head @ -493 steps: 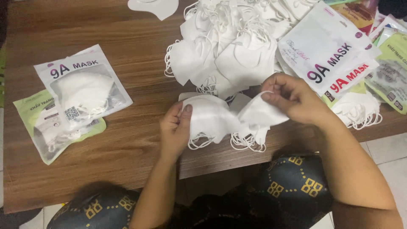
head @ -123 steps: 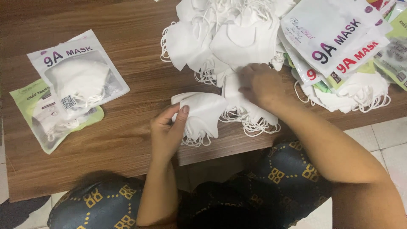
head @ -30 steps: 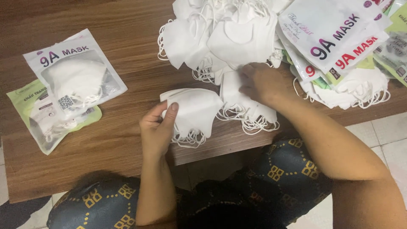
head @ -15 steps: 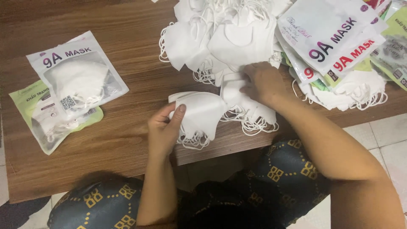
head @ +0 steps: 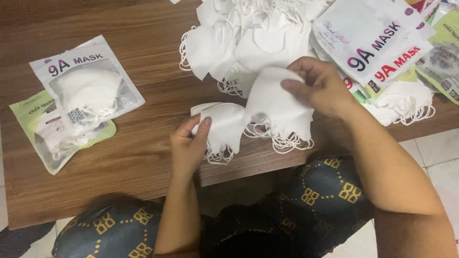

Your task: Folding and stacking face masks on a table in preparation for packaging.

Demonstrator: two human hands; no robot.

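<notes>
Left of both hands (head: 189, 143) (head: 318, 86), white pouch (head: 86, 83) overlaps green pouch (head: 57, 134).

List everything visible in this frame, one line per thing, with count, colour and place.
loose mask pile: many, white, table top centre
stacked masks: small stack, white, table front edge, under left hand
held masks: small stack, white, in right hand
sealed mask packs: two, white over green, table left
empty pouches: several, white and green, table right
table: one, brown wood
left hand: on stacked masks
right hand: gripping held masks
</notes>
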